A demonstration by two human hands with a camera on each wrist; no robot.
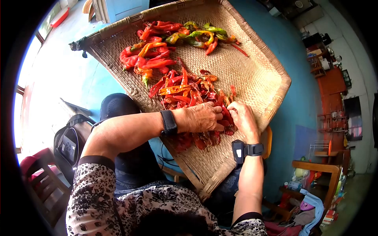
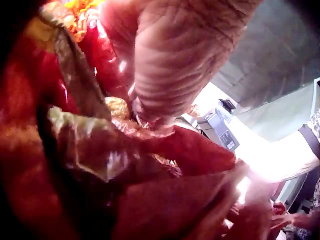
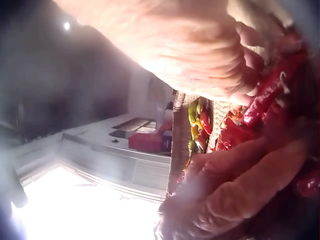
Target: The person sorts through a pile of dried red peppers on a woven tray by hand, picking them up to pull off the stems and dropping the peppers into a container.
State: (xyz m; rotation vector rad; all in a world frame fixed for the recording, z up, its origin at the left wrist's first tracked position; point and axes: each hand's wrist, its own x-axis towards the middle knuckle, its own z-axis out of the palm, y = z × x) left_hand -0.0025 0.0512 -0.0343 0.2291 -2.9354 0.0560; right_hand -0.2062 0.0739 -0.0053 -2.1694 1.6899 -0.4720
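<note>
Dried red peppers (image 1: pixel 183 92) lie heaped in a woven tray (image 1: pixel 252 70). My left hand (image 1: pixel 201 117) comes over the heap from the left, its fingers curled round a dark red pepper (image 1: pixel 226 115). In the left wrist view, the left hand (image 2: pixel 175 60) has a digit against a wrinkled red pepper (image 2: pixel 195 147). My right hand (image 1: pixel 245 120), close beside it, pinches the same pepper's upper end. In the right wrist view, a shiny red pepper (image 3: pixel 265 102) runs between the right hand (image 3: pixel 200 55) and the left hand (image 3: pixel 235 185); the right fingertips are partly hidden.
Fresher red peppers (image 1: pixel 153 59) and green-yellow ones (image 1: pixel 204 35) lie at the tray's far side. The tray's near corner (image 1: pixel 206 190) is by the person's legs. A wooden chair (image 1: pixel 315 169) with cloths stands at the right, another chair (image 1: pixel 45 185) at the left.
</note>
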